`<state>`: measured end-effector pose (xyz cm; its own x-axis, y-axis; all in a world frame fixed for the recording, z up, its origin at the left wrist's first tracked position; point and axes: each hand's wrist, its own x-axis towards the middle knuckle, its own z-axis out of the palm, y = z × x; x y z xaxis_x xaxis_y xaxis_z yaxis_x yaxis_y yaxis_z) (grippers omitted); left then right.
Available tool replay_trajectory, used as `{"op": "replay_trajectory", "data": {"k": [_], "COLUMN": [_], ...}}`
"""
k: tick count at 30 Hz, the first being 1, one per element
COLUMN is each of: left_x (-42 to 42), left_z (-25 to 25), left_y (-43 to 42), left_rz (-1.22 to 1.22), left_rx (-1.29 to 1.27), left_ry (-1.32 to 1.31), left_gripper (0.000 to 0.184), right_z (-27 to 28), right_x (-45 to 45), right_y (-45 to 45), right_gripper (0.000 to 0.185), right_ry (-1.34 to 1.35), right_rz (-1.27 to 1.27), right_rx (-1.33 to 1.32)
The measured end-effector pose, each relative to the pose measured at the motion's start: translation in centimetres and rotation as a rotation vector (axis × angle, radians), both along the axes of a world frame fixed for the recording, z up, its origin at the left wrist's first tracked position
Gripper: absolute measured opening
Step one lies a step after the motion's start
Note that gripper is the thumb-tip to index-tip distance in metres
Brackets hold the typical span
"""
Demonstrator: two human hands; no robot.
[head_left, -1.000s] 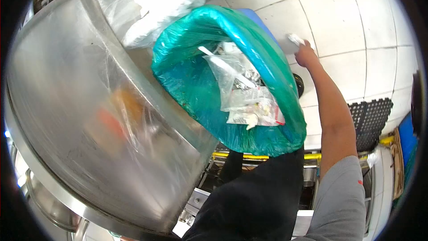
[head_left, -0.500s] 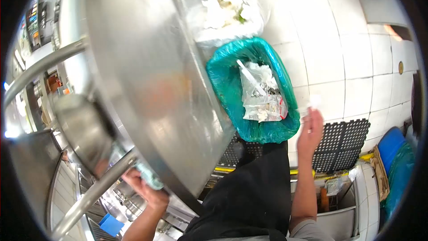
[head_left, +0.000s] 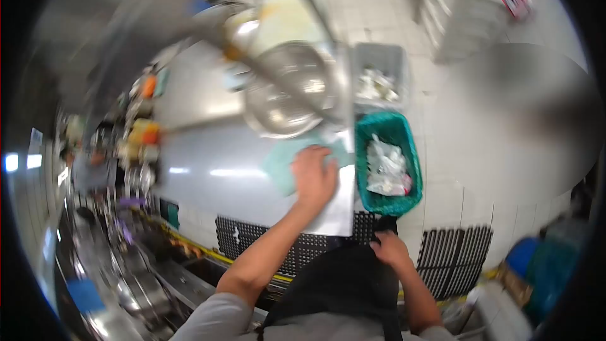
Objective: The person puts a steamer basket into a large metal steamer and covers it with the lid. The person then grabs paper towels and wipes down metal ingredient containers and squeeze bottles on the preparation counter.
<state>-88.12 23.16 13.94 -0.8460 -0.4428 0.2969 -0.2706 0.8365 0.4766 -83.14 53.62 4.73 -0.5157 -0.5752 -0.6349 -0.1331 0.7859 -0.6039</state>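
Observation:
On the steel table [head_left: 208, 151], my left hand [head_left: 314, 177] presses down on a pale green cloth [head_left: 281, 161] with its fingers bent onto it. Part of the cloth lies hidden under the hand. Just beyond it sits a large, shiny metal bowl [head_left: 290, 91], blurred by motion. My right hand [head_left: 391, 249] hangs by my black apron, near the close end of a bin lined with a green bag [head_left: 414, 170]. Its thumb stands apart from the loosely bent fingers, and nothing shows in it. Clear plastic and other waste [head_left: 386, 167] fill part of the bin.
A grey tub [head_left: 404, 66] with white and green scraps stands beyond the bin. A metal rail [head_left: 278, 79] crosses above the table. Black perforated mats [head_left: 451, 262] lie on the tiled floor. Another person [head_left: 95, 170] is at the far left among pans and containers.
My left hand has come from the rail at the table's edge onto the tabletop with the cloth. My right hand has drawn back from beside the bin to my apron. The view has turned.

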Motion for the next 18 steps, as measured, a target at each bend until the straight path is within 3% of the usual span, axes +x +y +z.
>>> {"op": "replay_trajectory", "data": {"k": [3, 4, 7, 9, 13, 15, 16, 18], "left_x": [6.1, 9.3, 22.0, 30.7, 47.6, 52.2, 54.5, 58.0], "left_z": [2.5, 3.6, 4.8, 3.0, -3.1, 0.3, 0.2, -0.4], "left_y": [0.8, 0.9, 0.8, 0.3, 0.3, -0.2, 0.1, 1.0], "left_rz": [-0.229, -0.330, -0.474, -0.360, 0.046, 0.280, 0.352, 0.471], "left_rx": [0.266, 0.304, 0.476, 0.601, 0.562, 0.683, 0.725, 0.772], "left_ry": [0.118, 0.168, -0.048, -0.314, -0.660, -0.981, -0.934, -0.841], "left_gripper": [0.050, 0.048, 0.038, 0.034, 0.037, 0.043, 0.044, 0.045], "right_z": [-1.0, 0.5, 1.6, 2.2, 0.0, 0.2, 0.5, 4.4], "right_x": [5.2, 5.4, 8.3, 9.4, 11.5, 10.9, 9.9, 11.7], "right_y": [2.3, 1.4, 0.6, -1.0, -5.5, -7.2, -9.5, -12.8], "right_gripper": [0.052, 0.054, 0.054, 0.049, 0.052, 0.053, 0.051, 0.050], "right_ry": [0.068, -0.013, 0.084, 0.139, 0.201, 0.228, 0.154, 0.185], "right_rz": [0.243, 0.339, 0.476, 0.600, 0.770, 0.793, 0.985, 0.934], "right_rx": [0.124, 0.211, 0.189, 0.185, -0.036, -0.121, -0.151, -0.112]}}
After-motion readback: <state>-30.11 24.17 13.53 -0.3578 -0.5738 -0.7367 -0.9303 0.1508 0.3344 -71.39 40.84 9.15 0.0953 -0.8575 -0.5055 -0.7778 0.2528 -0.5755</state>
